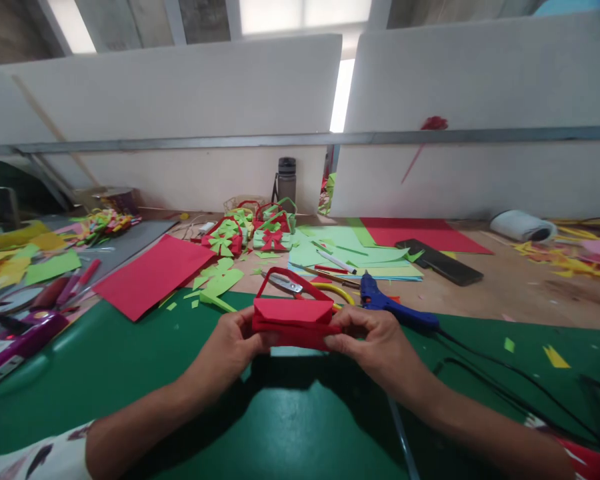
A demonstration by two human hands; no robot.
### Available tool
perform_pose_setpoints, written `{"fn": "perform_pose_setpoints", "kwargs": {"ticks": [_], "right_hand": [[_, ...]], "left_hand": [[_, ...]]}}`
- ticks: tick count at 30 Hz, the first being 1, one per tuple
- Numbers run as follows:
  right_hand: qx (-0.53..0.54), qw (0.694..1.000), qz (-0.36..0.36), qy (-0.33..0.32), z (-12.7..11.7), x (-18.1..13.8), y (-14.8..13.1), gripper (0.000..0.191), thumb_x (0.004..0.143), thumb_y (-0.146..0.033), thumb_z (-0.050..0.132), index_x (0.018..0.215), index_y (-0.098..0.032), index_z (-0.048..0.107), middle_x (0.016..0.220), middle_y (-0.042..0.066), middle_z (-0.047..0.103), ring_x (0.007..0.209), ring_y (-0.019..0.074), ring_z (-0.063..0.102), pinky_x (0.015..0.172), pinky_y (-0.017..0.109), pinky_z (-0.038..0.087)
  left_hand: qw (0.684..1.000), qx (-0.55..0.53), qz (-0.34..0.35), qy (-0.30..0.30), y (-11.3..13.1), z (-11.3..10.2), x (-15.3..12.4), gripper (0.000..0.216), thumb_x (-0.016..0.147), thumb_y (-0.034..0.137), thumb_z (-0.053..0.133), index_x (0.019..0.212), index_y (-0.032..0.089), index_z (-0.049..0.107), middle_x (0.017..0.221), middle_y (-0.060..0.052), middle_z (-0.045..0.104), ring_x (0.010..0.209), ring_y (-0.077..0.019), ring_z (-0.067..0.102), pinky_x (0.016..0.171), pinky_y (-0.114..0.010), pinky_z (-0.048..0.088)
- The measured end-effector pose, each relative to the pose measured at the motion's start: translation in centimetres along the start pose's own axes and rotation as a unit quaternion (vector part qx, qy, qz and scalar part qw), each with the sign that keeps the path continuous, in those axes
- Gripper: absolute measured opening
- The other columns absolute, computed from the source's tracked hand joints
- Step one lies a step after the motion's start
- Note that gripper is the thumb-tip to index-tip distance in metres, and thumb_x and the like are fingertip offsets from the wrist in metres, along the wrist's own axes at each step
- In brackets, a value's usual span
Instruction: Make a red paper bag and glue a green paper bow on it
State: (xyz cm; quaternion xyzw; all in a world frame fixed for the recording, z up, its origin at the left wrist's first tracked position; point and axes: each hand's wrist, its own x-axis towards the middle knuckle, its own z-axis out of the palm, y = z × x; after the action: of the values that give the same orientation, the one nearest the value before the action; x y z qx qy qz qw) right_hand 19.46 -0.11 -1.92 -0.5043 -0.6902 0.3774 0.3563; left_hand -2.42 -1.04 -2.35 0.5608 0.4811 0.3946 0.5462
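Observation:
A small red paper basket with a thin paper handle is held up over the green mat. My left hand pinches its left end between thumb and fingers. At the right end, my right hand grips it the same way. Just behind the basket lie scissors with yellow handles, partly hidden by it. A blue glue gun rests beyond my right hand, its cord running off to the right. Green paper cutouts lie past my left hand.
Finished-looking red and green paper baskets stand near a dark bottle. A red sheet lies to the left, a black phone to the right. Pens and pale green sheets cover the middle. A glue stick lies in front.

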Motion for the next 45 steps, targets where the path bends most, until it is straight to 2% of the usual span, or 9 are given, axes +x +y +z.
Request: {"fn": "perform_pose_setpoints", "kwargs": {"ticks": [3,5,11,18,22,29,35,40,45], "right_hand": [[-0.056,0.996,-0.07,-0.006,0.1,-0.4,0.6,0.008,0.074,-0.023,0.061,0.067,-0.02,0.063,0.07,0.0,0.067,0.068,0.0161,0.06,0.063,0.026,0.042],[-0.078,0.991,-0.11,-0.023,0.4,-0.5,1.0,0.008,0.076,-0.023,0.061,0.069,-0.02,0.064,0.071,0.0,0.068,0.068,0.0165,0.062,0.064,0.027,0.044],[-0.154,0.961,-0.224,-0.048,1.1,-0.5,2.5,0.014,0.084,-0.021,0.056,0.071,-0.019,0.061,0.07,0.003,0.067,0.064,0.0151,0.062,0.06,0.025,0.045],[-0.271,0.888,-0.371,-0.005,1.2,-0.4,3.5,0.018,0.088,-0.015,0.051,0.095,-0.018,0.067,0.084,0.008,0.071,0.076,0.0173,0.066,0.07,0.027,0.05],[-0.239,0.883,-0.404,-0.006,1.4,-0.2,3.4,0.019,0.087,-0.009,0.049,0.089,-0.016,0.066,0.085,0.009,0.071,0.08,0.017,0.066,0.072,0.026,0.052],[-0.165,0.931,-0.324,-0.036,1.5,0.3,2.9,0.018,0.087,-0.015,0.051,0.09,-0.021,0.067,0.084,0.006,0.073,0.079,0.0169,0.067,0.073,0.027,0.052],[-0.084,0.99,-0.097,-0.065,1.3,0.8,1.4,0.019,0.075,-0.015,0.061,0.091,-0.023,0.067,0.085,-0.001,0.072,0.075,0.0175,0.066,0.069,0.026,0.049],[-0.007,0.993,0.036,-0.111,1.7,1.0,1.0,0.032,0.069,-0.011,0.059,0.099,-0.022,0.063,0.065,-0.006,0.064,0.057,0.013,0.057,0.052,0.022,0.041],[0.014,0.993,0.059,-0.104,2.0,0.7,1.3,0.03,0.068,-0.011,0.059,0.096,-0.022,0.06,0.061,-0.007,0.058,0.054,0.0113,0.05,0.049,0.022,0.035]], "left_hand": [[0.964,0.208,0.078,0.147,0.1,-1.1,-1.3,0.033,0.066,0.026,0.073,0.095,0.018,0.058,0.088,-0.004,0.067,0.08,-0.0198,0.061,0.069,-0.03,0.048],[0.917,0.321,0.143,0.187,-0.5,-1.9,-2.3,0.021,0.069,0.028,0.071,0.081,0.02,0.057,0.077,-0.002,0.065,0.07,-0.0184,0.06,0.065,-0.029,0.047],[0.849,0.423,0.313,0.043,-2.9,-2.7,-3.1,0.014,0.083,0.026,0.059,0.095,0.02,0.065,0.087,-0.007,0.068,0.078,-0.0183,0.062,0.07,-0.027,0.048],[0.841,0.438,0.317,0.022,-3.0,-2.5,-2.1,0.023,0.09,0.022,0.046,0.097,0.021,0.068,0.081,-0.006,0.067,0.073,-0.0157,0.061,0.068,-0.024,0.049],[0.861,0.41,0.301,0.012,-2.6,-2.4,-2.0,0.023,0.089,0.02,0.048,0.103,0.02,0.066,0.089,-0.008,0.068,0.079,-0.0165,0.063,0.071,-0.024,0.048],[0.907,0.355,0.221,0.052,-2.2,-2.2,-1.6,0.02,0.082,0.023,0.056,0.096,0.024,0.069,0.087,-0.004,0.072,0.077,-0.0184,0.066,0.071,-0.025,0.049],[0.97,0.223,0.074,0.058,-1.4,-2.0,-0.8,0.021,0.073,0.015,0.059,0.09,0.021,0.069,0.085,-0.002,0.073,0.079,-0.0194,0.067,0.074,-0.027,0.05],[0.985,0.167,-0.037,0.026,-1.1,-1.9,-0.9,0.031,0.068,0.016,0.063,0.099,0.016,0.065,0.071,-0.001,0.069,0.063,-0.0169,0.062,0.057,-0.024,0.046],[0.979,0.196,-0.022,0.056,-1.2,-1.5,-1.4,0.037,0.065,0.016,0.067,0.102,0.017,0.062,0.068,0.003,0.065,0.056,-0.0121,0.051,0.054,-0.021,0.04]]}}
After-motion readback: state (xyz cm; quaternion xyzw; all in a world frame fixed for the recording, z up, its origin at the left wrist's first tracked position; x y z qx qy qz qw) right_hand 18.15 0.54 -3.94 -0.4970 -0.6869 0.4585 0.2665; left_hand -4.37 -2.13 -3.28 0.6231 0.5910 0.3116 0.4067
